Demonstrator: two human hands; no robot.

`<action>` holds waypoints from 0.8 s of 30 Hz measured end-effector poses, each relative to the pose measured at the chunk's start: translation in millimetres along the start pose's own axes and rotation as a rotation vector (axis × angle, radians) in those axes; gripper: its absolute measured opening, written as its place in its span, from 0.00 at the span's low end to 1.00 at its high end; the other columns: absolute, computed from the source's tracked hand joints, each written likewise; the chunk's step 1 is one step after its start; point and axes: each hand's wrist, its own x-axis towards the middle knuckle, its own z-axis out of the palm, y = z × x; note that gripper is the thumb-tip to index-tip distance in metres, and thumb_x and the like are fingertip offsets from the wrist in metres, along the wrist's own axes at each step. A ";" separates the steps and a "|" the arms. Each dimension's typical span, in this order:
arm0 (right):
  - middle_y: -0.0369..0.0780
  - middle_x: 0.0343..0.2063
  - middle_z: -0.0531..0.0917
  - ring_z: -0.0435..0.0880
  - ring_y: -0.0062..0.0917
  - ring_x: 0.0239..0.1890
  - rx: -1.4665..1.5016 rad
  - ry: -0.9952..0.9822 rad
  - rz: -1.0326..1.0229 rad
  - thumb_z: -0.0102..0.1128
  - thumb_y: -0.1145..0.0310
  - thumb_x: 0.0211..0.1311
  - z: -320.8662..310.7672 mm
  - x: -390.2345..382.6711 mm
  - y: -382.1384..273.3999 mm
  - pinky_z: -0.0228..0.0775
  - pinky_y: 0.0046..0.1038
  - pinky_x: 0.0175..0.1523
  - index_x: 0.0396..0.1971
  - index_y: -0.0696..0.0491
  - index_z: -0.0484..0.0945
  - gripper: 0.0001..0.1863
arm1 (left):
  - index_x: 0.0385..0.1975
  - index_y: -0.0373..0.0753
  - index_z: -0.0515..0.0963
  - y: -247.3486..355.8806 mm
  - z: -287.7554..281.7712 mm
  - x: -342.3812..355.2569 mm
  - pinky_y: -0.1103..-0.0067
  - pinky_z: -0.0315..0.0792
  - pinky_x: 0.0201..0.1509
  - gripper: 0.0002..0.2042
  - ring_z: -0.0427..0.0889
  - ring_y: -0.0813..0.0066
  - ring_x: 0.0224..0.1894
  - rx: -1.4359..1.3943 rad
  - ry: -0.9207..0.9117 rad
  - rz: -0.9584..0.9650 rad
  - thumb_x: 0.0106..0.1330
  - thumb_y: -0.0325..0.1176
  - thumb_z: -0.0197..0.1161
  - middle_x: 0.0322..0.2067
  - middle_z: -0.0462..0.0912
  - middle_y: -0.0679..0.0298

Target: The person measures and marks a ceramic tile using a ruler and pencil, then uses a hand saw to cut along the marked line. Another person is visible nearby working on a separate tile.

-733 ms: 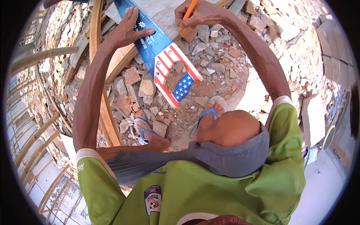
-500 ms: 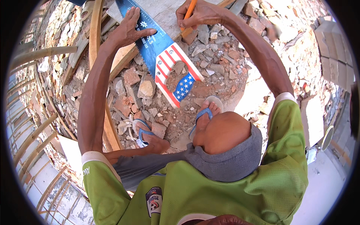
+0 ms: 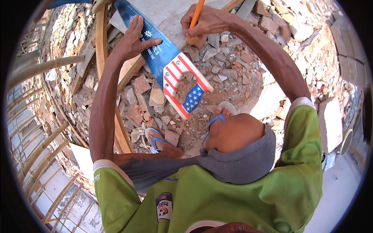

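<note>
A hand saw (image 3: 157, 54) with a blue blade and a red, white and blue handle lies slanted across a pale grey board (image 3: 167, 13). Its handle juts past the board's near edge, over the rubble. My left hand (image 3: 136, 40) presses on the blade with fingers stretched out and thumb spread across it. To the right of the blade, my right hand (image 3: 208, 21) grips an orange pencil (image 3: 197, 13), its lower end pointing down by the board's near edge and the saw's straight back. The fingers partly cover the pencil.
Broken brick and stone rubble (image 3: 233, 58) covers the ground around my sandalled feet (image 3: 165, 145). A long curved wooden strip (image 3: 101, 39) runs along the left, with bamboo poles (image 3: 46, 70) beyond it. Stacked tiles (image 3: 347, 50) stand at the far right.
The whole view has shifted slightly, so the saw, board and hands appear a little lower. My left hand stays on the blade and the pencil remains in my right hand, beside the saw.
</note>
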 end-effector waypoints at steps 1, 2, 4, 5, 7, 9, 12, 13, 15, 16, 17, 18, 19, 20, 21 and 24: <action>0.37 0.20 0.81 0.78 0.18 0.19 -0.035 -0.027 0.016 0.63 0.64 0.48 -1.0 0.1 -1.6 0.74 0.21 0.26 0.22 0.57 0.81 0.10 | 0.70 0.27 0.46 0.3 0.2 -0.2 0.61 0.47 0.76 0.64 0.41 0.48 0.75 -0.002 -0.003 -0.003 0.45 0.75 0.62 0.71 0.43 0.39; 0.37 0.20 0.81 0.78 0.18 0.19 -0.001 0.012 0.011 0.63 0.64 0.48 -1.3 -1.6 -1.5 0.74 0.21 0.26 0.22 0.57 0.81 0.10 | 0.70 0.27 0.46 0.6 0.4 0.0 0.61 0.47 0.76 0.64 0.41 0.49 0.75 -0.004 -0.005 -0.005 0.45 0.75 0.62 0.71 0.42 0.39; 0.36 0.20 0.81 0.78 0.19 0.19 0.067 0.090 0.000 0.63 0.63 0.48 -2.2 -6.2 -1.2 0.74 0.22 0.26 0.21 0.57 0.81 0.11 | 0.71 0.27 0.46 0.4 0.7 1.9 0.61 0.47 0.76 0.64 0.41 0.48 0.75 0.004 0.001 0.003 0.45 0.75 0.62 0.71 0.42 0.39; 0.38 0.20 0.82 0.80 0.20 0.22 0.124 0.063 -0.031 0.63 0.65 0.49 -2.6 -3.9 3.0 0.74 0.22 0.28 0.23 0.57 0.82 0.10 | 0.71 0.27 0.46 0.3 0.9 2.4 0.62 0.47 0.76 0.64 0.41 0.48 0.75 0.008 0.004 0.007 0.45 0.75 0.62 0.71 0.42 0.39; 0.40 0.22 0.84 0.83 0.21 0.27 0.239 0.015 -0.093 0.64 0.67 0.52 -3.0 0.3 10.8 0.76 0.23 0.32 0.26 0.57 0.84 0.08 | 0.71 0.28 0.45 2.0 0.4 3.7 0.64 0.44 0.76 0.63 0.39 0.50 0.75 0.004 -0.010 0.000 0.46 0.73 0.64 0.72 0.41 0.39; 0.38 0.21 0.82 0.80 0.20 0.22 0.110 0.090 -0.036 0.63 0.64 0.50 3.7 -1.4 11.4 0.74 0.22 0.28 0.23 0.57 0.82 0.11 | 0.71 0.29 0.45 2.4 0.9 4.2 0.65 0.43 0.77 0.62 0.38 0.50 0.75 0.004 -0.017 -0.005 0.47 0.72 0.65 0.72 0.41 0.39; 0.37 0.20 0.82 0.80 0.19 0.20 -0.061 0.022 0.019 0.63 0.62 0.49 4.3 -3.1 6.7 0.75 0.22 0.27 0.23 0.57 0.81 0.12 | 0.71 0.28 0.45 1.0 1.3 5.1 0.64 0.44 0.76 0.63 0.39 0.49 0.75 0.000 -0.013 -0.007 0.46 0.73 0.64 0.72 0.41 0.39; 0.38 0.20 0.82 0.80 0.19 0.21 -0.117 -0.029 0.028 0.63 0.62 0.49 1.9 -3.2 4.9 0.75 0.22 0.27 0.23 0.57 0.82 0.12 | 0.71 0.27 0.46 1.4 2.0 4.8 0.63 0.45 0.76 0.64 0.39 0.48 0.75 -0.008 -0.010 -0.007 0.45 0.74 0.64 0.71 0.41 0.38; 0.38 0.19 0.81 0.80 0.20 0.20 0.029 0.112 0.010 0.63 0.62 0.49 2.4 -2.5 5.3 0.74 0.22 0.26 0.22 0.57 0.81 0.12 | 0.70 0.27 0.46 2.5 0.1 4.5 0.61 0.46 0.76 0.64 0.40 0.47 0.75 -0.012 -0.016 -0.015 0.44 0.75 0.63 0.71 0.42 0.37; 0.38 0.19 0.81 0.80 0.20 0.20 0.104 0.182 -0.005 0.63 0.62 0.48 2.4 -1.8 5.4 0.73 0.22 0.26 0.22 0.57 0.81 0.12 | 0.70 0.27 0.46 3.9 -1.5 5.0 0.61 0.47 0.76 0.65 0.40 0.47 0.75 -0.007 -0.025 -0.023 0.44 0.75 0.63 0.71 0.42 0.37; 0.38 0.18 0.81 0.79 0.20 0.20 0.114 0.165 0.022 0.63 0.62 0.49 2.3 -5.0 5.4 0.73 0.23 0.26 0.22 0.57 0.81 0.12 | 0.70 0.27 0.46 6.6 -1.7 5.7 0.61 0.47 0.76 0.65 0.40 0.47 0.75 -0.003 -0.034 -0.033 0.44 0.76 0.63 0.71 0.42 0.37; 0.38 0.18 0.80 0.79 0.20 0.20 0.133 0.146 0.027 0.63 0.62 0.49 5.8 -5.1 3.0 0.73 0.23 0.26 0.22 0.57 0.81 0.12 | 0.71 0.30 0.44 8.0 -4.4 3.1 0.63 0.43 0.77 0.64 0.37 0.51 0.76 0.006 -0.068 -0.070 0.45 0.74 0.64 0.72 0.39 0.41; 0.37 0.18 0.80 0.79 0.20 0.20 0.153 0.136 0.027 0.62 0.63 0.49 5.8 -3.1 -0.9 0.73 0.24 0.25 0.21 0.57 0.80 0.12 | 0.72 0.30 0.43 5.2 -6.0 3.2 0.62 0.44 0.77 0.65 0.37 0.51 0.76 0.068 -0.092 -0.070 0.44 0.76 0.62 0.72 0.39 0.41; 0.38 0.18 0.80 0.79 0.20 0.19 0.018 0.054 0.038 0.62 0.64 0.50 -1.2 -4.2 -4.1 0.72 0.24 0.24 0.21 0.58 0.80 0.12 | 0.71 0.30 0.43 9.6 -10.4 6.6 0.62 0.44 0.76 0.65 0.37 0.51 0.76 0.096 -0.115 -0.072 0.45 0.77 0.60 0.72 0.39 0.41; 0.38 0.18 0.80 0.79 0.21 0.19 -0.121 -0.023 0.056 0.61 0.64 0.50 -8.0 -6.9 -6.9 0.71 0.25 0.24 0.20 0.58 0.79 0.11 | 0.71 0.30 0.43 15.4 -14.7 9.6 0.62 0.45 0.76 0.65 0.36 0.51 0.76 0.121 -0.138 -0.074 0.45 0.78 0.58 0.72 0.39 0.41; 0.38 0.17 0.79 0.79 0.20 0.18 0.080 -0.150 0.086 0.58 0.64 0.59 -0.9 -16.6 -23.3 0.70 0.23 0.23 0.23 0.60 0.78 0.14 | 0.71 0.28 0.43 17.0 -24.3 6.9 0.61 0.45 0.76 0.66 0.37 0.50 0.75 0.116 -0.183 -0.060 0.45 0.80 0.56 0.72 0.40 0.40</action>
